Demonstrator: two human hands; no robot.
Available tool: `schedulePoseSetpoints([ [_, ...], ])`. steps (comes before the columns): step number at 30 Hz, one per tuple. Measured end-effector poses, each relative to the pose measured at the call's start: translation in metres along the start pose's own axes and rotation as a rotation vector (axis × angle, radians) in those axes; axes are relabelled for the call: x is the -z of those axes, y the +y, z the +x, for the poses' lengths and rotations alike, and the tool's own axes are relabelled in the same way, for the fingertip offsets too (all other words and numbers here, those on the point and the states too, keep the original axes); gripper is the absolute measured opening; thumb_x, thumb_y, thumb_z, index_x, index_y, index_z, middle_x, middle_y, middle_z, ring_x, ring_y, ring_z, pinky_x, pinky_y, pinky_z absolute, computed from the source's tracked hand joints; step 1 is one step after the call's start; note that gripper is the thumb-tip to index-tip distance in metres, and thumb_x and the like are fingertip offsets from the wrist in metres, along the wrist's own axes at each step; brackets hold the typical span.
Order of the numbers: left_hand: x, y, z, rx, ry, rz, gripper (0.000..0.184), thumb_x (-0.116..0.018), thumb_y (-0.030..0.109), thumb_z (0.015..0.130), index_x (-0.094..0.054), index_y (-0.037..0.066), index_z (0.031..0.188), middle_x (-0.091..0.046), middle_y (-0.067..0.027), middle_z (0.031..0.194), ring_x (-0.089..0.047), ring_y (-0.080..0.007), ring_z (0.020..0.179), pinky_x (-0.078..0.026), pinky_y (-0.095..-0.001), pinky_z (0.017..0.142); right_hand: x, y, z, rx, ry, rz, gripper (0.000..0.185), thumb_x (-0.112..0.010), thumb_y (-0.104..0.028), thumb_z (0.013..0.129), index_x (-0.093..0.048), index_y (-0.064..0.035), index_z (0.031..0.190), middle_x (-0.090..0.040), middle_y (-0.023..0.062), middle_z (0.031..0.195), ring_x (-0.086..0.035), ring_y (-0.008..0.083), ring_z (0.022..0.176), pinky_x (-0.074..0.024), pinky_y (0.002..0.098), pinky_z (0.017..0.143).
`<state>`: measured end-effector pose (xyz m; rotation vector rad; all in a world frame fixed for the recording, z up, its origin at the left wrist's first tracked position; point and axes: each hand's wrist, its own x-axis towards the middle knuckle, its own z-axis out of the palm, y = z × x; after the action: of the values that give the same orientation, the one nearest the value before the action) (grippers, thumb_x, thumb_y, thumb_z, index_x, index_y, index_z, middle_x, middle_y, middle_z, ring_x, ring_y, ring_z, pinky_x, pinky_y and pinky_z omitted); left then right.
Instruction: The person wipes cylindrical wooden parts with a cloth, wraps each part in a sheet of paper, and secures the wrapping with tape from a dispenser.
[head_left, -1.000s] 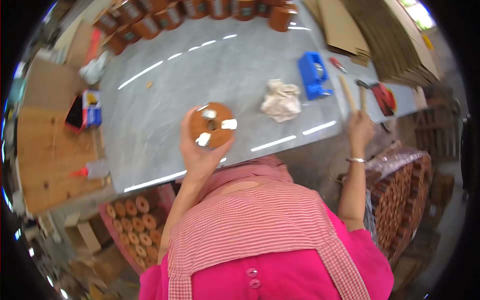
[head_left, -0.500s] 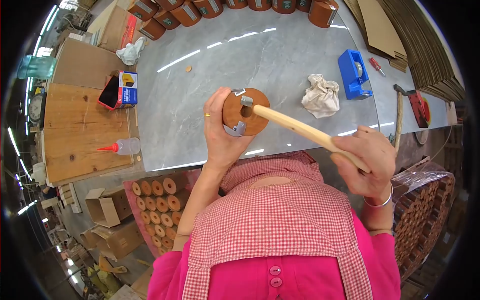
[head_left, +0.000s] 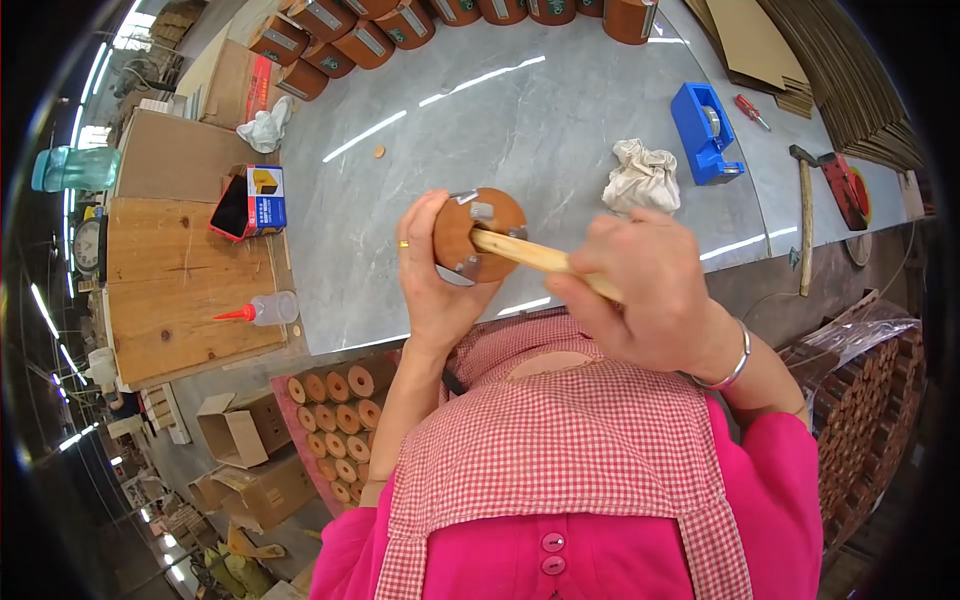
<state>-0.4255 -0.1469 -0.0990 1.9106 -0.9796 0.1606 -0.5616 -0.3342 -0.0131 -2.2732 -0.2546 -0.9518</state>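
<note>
My left hand [head_left: 435,285] is wrapped round the left side of a brown wooden cylinder [head_left: 505,208], which has a hole in its top face and small metal pieces around it. In my right hand [head_left: 650,290] is a pale wooden stick [head_left: 535,254], gripped near its far end. The stick's tip is at the cylinder's hole and seems to enter it. A crumpled white cloth [head_left: 642,177] lies beyond my right hand.
Brown cylinders [head_left: 408,24] line the table's [head_left: 450,130] back edge. A blue tape dispenser [head_left: 706,134], a screwdriver [head_left: 751,112] and a hammer [head_left: 806,220] lie at right. At left are an open box [head_left: 248,201] and a red-tipped bottle [head_left: 262,308].
My right hand has come in from the right and lifted the stick off the table, then moved left. The stick's tip has gone from the cylinder's top face to its hole.
</note>
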Motion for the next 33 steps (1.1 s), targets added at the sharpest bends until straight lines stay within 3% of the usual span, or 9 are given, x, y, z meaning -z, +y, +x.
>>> schedulePoseSetpoints([
  [3,0.001,-0.005,-0.002,-0.004,-0.05,-0.039,0.093,-0.095,0.01,0.058,-0.048,0.008,0.139,-0.053,-0.0158,0.134,-0.055,-0.0331,0.124,-0.05,-0.042,0.101,0.001,-0.002,0.007,-0.004,-0.028,-0.016,0.025,-0.079,-0.012,0.079,-0.055,-0.0075,0.08,-0.054,0.0035,0.062,-0.05,0.0189,0.047,-0.0361,0.0326,0.046],
  [6,0.005,0.01,0.002,-0.045,-0.067,0.003,0.094,-0.096,0.007,0.059,-0.048,0.009,0.14,-0.053,-0.0103,0.135,-0.057,-0.0257,0.121,-0.05,-0.0381,0.1,0.005,-0.004,0.015,0.02,0.019,-0.034,0.024,-0.077,-0.012,0.081,-0.053,-0.0077,0.081,-0.052,0.0026,0.06,-0.049,0.0189,0.046,-0.0364,0.0328,0.046],
  [15,0.01,0.011,0.001,0.041,-0.066,0.025,0.089,-0.093,0.007,0.064,-0.048,0.008,0.141,-0.055,-0.0096,0.13,-0.058,-0.024,0.117,-0.05,-0.0372,0.098,-0.009,-0.001,0.018,0.013,0.077,-0.057,0.021,-0.073,-0.008,0.083,-0.053,-0.0069,0.081,-0.052,0.0035,0.059,-0.051,0.0208,0.046,-0.0373,0.033,0.046],
  [18,0.008,0.001,-0.013,0.111,-0.085,-0.077,0.091,-0.094,0.01,0.058,-0.049,0.008,0.138,-0.056,-0.016,0.13,-0.059,-0.0345,0.117,-0.051,-0.0427,0.095,-0.017,0.002,0.012,-0.02,0.076,-0.009,0.019,-0.073,-0.006,0.082,-0.054,-0.0062,0.079,-0.052,0.0049,0.062,-0.051,0.0215,0.046,-0.0374,0.0339,0.046],
  [24,0.009,0.013,-0.003,-0.011,-0.05,0.011,0.088,-0.093,0.01,0.058,-0.051,0.008,0.136,-0.056,-0.0159,0.13,-0.058,-0.0358,0.118,-0.05,-0.0434,0.098,-0.012,-0.008,0.012,0.03,0.008,-0.078,0.02,-0.072,-0.011,0.082,-0.052,-0.0074,0.08,-0.052,0.0048,0.06,-0.054,0.0225,0.047,-0.0421,0.0339,0.046],
  [27,0.008,0.024,0.006,-0.188,-0.119,-0.038,0.087,-0.092,0.01,0.059,-0.052,0.007,0.135,-0.057,-0.0157,0.129,-0.058,-0.0356,0.118,-0.05,-0.0438,0.098,-0.037,0.007,-0.001,0.018,-0.002,-0.097,0.018,-0.072,-0.009,0.081,-0.054,-0.006,0.079,-0.051,0.0054,0.062,-0.051,0.0219,0.046,-0.0408,0.0343,0.046],
  [28,0.008,0.021,0.005,-0.167,-0.094,0.023,0.087,-0.093,0.011,0.061,-0.051,0.006,0.137,-0.058,-0.0151,0.126,-0.061,-0.0298,0.113,-0.05,-0.0405,0.097,-0.024,0.004,0.007,0.038,0.06,-0.096,0.017,-0.072,-0.008,0.082,-0.056,-0.0053,0.079,-0.052,0.0058,0.064,-0.049,0.0214,0.045,-0.0402,0.0347,0.046],
  [31,0.019,-0.006,0.003,-0.042,0.015,0.208,0.087,-0.094,0.012,0.061,-0.051,0.005,0.137,-0.059,-0.0147,0.127,-0.061,-0.0285,0.114,-0.05,-0.0405,0.097,0.029,-0.017,0.013,-0.092,0.196,-0.05,0.013,-0.069,-0.007,0.09,-0.058,-0.0029,0.084,-0.052,0.0052,0.072,-0.045,0.0152,0.054,-0.0381,0.031,0.051],
  [33,0.027,-0.011,0.001,0.275,0.063,-0.102,0.079,-0.091,0.011,0.069,-0.051,0.006,0.138,-0.059,-0.0128,0.127,-0.06,-0.0241,0.116,-0.05,-0.041,0.098,0.053,-0.017,0.008,-0.171,0.276,-0.051,0.011,-0.063,-0.007,0.096,-0.057,-0.0016,0.088,-0.052,0.0031,0.078,-0.044,0.0099,0.063,-0.036,0.0263,0.057],
])
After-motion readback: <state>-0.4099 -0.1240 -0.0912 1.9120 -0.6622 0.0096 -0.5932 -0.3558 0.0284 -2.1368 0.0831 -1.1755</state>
